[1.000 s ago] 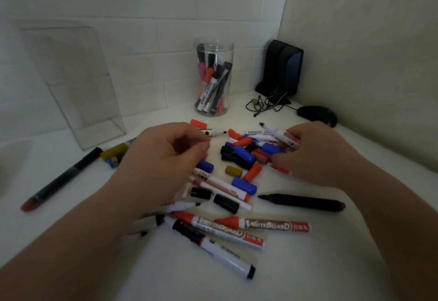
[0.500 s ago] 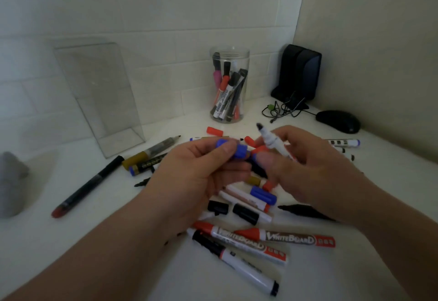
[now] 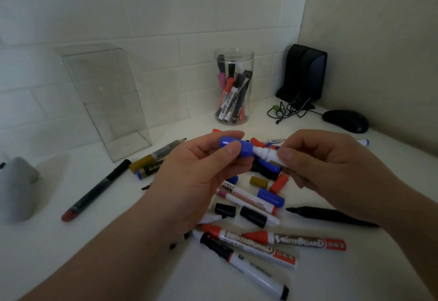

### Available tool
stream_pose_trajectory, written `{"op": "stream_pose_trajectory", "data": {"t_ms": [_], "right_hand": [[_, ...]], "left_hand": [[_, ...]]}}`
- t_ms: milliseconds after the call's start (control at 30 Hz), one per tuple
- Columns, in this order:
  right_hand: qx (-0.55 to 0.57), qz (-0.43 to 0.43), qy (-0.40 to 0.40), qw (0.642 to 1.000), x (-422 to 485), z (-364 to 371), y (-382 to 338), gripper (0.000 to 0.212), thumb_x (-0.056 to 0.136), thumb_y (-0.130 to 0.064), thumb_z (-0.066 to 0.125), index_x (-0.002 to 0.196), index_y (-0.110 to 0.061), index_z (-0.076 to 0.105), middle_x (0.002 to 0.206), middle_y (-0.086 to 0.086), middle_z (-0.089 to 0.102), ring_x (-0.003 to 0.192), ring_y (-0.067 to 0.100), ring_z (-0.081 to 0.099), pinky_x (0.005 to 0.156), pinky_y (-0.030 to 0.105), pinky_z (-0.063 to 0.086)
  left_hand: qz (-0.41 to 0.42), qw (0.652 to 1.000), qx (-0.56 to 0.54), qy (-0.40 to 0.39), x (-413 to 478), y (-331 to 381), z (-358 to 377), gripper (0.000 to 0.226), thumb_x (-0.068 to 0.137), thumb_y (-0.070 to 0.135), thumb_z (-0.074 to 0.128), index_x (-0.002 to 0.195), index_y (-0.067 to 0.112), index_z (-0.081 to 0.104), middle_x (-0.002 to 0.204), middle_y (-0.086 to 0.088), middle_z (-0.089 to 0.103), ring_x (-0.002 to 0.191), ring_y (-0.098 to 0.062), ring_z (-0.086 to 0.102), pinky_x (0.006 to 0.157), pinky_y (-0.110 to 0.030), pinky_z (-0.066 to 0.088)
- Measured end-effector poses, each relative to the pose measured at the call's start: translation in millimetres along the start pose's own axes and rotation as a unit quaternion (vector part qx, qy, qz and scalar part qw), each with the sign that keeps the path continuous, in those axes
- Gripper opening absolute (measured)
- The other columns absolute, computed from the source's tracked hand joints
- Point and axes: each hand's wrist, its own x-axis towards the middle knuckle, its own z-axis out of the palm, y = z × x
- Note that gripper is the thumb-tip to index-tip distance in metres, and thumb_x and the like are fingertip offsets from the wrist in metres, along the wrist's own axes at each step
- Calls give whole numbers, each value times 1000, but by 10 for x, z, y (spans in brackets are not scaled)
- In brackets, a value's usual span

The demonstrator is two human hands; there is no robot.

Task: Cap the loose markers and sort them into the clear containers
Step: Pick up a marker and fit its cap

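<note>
My left hand [image 3: 201,170] pinches a blue cap [image 3: 237,147] between thumb and fingers. My right hand [image 3: 329,168] grips a white marker [image 3: 266,155], whose tip end sits inside the cap's mouth. Both are held above a pile of loose markers and caps [image 3: 258,196] on the white table [image 3: 118,241]. A round clear jar [image 3: 233,87] with several capped markers stands at the back. A rectangular clear box [image 3: 104,97] stands to the left, with nothing visible inside.
Two red whiteboard markers [image 3: 294,241] and a black-capped white one [image 3: 244,267] lie near the front. A long black marker [image 3: 331,215] lies to the right, another black pen [image 3: 94,191] to the left. A black mouse [image 3: 346,120], cables and a speaker [image 3: 305,73] fill the back right corner.
Both hands rose from the pile, the left with a blue cap, the right with a white marker. The two have come together, and the marker's tip is now in the cap.
</note>
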Motion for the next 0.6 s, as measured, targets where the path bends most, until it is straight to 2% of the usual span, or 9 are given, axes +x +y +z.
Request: {"op": "stream_pose_trajectory", "data": {"t_ms": [67,167,233,300,367,500,600], "right_hand": [[-27,-14,-4,1000,-23,8,-31,16,88,-39,60,73,-36,66,63,-5,65,47,6,48,47,18,41],[-62,-53,15,997,-59,-11,-26,5,83,-35,69,80,-39,69,71,-12,68,59,8,59,55,17,47],[-92,-94,18,991,-89,-45,-16,8,79,-40,72,84,-43,67,81,-22,69,72,1,64,59,8,46],[-128,-126,9,984,-117,-66,-27,16,75,-50,66,90,-47,66,87,-25,68,84,-5,63,66,2,44],[-158,-163,6,974,-129,-63,-33,20,78,-47,68,97,-43,69,82,-24,67,83,-3,63,70,3,45],[-178,-217,12,960,-137,-30,-29,21,80,-34,76,100,-32,73,85,-22,66,78,0,64,69,11,49],[-179,-235,18,955,-149,-41,-44,19,84,-33,78,102,-28,74,86,-17,69,76,6,66,65,21,53]], "left_hand": [[8,998,66,-6,-17,-12,-9,26,79,21,66,102,17,78,102,-12,77,93,-25,74,84,-32,58],[15,983,182,-19,-42,2,-31,20,76,30,69,93,27,78,96,-6,78,91,-25,74,89,-42,56],[11,974,220,-44,-65,35,-30,19,73,30,72,91,29,77,89,-5,78,84,-22,75,84,-41,58],[15,964,254,-71,-87,73,-20,19,72,32,72,90,31,77,82,-3,76,75,-19,73,77,-30,58],[22,942,318,-102,-101,90,-17,20,75,40,68,93,37,74,72,0,73,69,-15,70,74,-22,56],[19,913,383,-141,-120,79,-17,17,77,53,60,91,43,64,65,13,61,58,-5,55,62,-25,52],[32,901,406,-150,-147,102,-37,20,77,59,58,90,45,58,71,14,61,60,-6,54,62,-33,53]]}}
